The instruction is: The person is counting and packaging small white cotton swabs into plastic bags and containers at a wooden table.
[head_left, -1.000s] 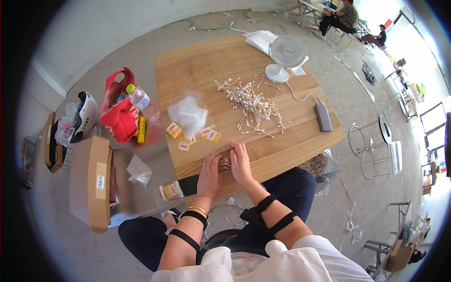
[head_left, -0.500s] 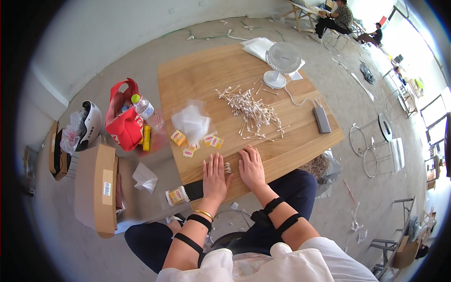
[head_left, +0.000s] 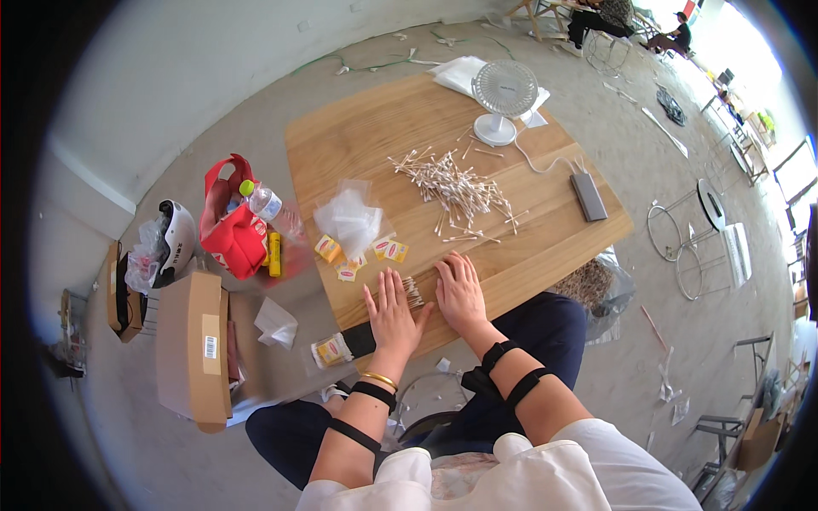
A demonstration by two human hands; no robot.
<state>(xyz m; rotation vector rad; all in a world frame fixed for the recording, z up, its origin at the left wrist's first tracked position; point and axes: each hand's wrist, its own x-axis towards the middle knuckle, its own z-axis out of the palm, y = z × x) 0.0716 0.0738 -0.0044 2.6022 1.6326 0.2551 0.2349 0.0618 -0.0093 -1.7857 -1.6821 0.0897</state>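
At the table's near edge my left hand (head_left: 394, 317) lies flat with its fingers stretched out. A small row of cotton swabs (head_left: 413, 292) shows beside its fingers, partly covered by them. My right hand (head_left: 460, 294) rests on the wood just right of these swabs, fingers extended and holding nothing. Next to my left wrist sits a flat black object (head_left: 360, 339), partly hidden. A clear packet of cotton swabs with a yellow label (head_left: 331, 350) lies left of it. Farther back spreads a loose pile of cotton swabs (head_left: 452, 187).
Clear plastic bags (head_left: 349, 217) and yellow label cards (head_left: 390, 249) lie at the table's left. A white fan (head_left: 504, 89) and a grey power bank (head_left: 588, 198) stand on the right side. A red bag (head_left: 234, 238) and cardboard box (head_left: 189, 349) are to the left.
The view has shifted slightly. My left hand's thumb has spread out and more of the small row of swabs shows beside it. My right hand stays about where it was.
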